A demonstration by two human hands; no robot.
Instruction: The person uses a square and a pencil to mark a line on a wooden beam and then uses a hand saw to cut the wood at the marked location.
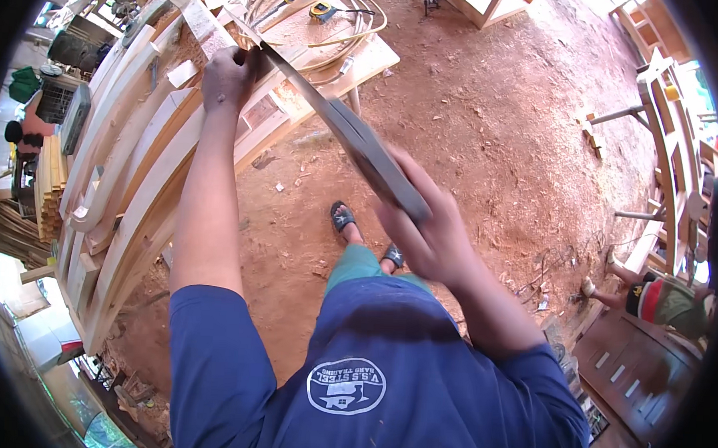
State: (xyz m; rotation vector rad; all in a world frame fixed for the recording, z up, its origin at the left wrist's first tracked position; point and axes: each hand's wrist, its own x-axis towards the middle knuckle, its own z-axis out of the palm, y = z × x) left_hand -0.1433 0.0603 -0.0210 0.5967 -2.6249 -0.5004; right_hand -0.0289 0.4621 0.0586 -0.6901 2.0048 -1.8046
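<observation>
My right hand [431, 227] is closed around the near end of a handsaw [366, 152], partly smeared by motion. Its long narrow body runs up and left, and the thin far end meets the timber beside my left hand. My left hand [228, 76] is a closed fist on a pale wooden strip [204, 21] at the upper left, with the thumb side close to the saw. The fist hides part of the strip and the exact spot where the saw touches it.
Curved wooden beams [145, 267] are stacked along my left. A tape measure [323, 12] and a coiled hose [376, 24] lie on a board beyond. Shavings litter the earthen floor [491, 126]. Another person [668, 301] and a curved wooden frame [671, 149] are at the right.
</observation>
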